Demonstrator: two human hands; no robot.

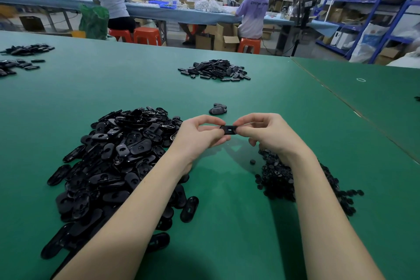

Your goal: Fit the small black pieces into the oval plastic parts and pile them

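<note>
**Desk:** What are the hands doing in the frame?

**Photographer:** Both grip one glossy black oval plastic part [229, 130], raised above the green-topped table [227, 211] between the worker's two stockpiles. The left hand [200, 134] pinches its left end, fingers curled; the right hand [261, 132] closes thumb and fingers on the other end. Holding both ends likely steadies it while an insert is pressed home.

**Desk:** Which way does it lie?

**Photographer:** Long axis runs left to right, roughly level, with its broad face turned towards the camera. Whether a small piece is already seated, I cannot tell; the fingers cover most of it.

**Desk:** And the supplies?

**Photographer:** A big heap of black oval plastic parts [118, 161] sits under the left forearm, a mound of small round black pieces [279, 179] beneath the right wrist, each on its own hand's side for quick picking. One stray small black piece [252, 162] lies between them. Just beyond the hands, a few stacked oval parts [218, 109] look like the start of the finished pile. A further heap of oval parts [216, 70] lies well beyond.
</note>
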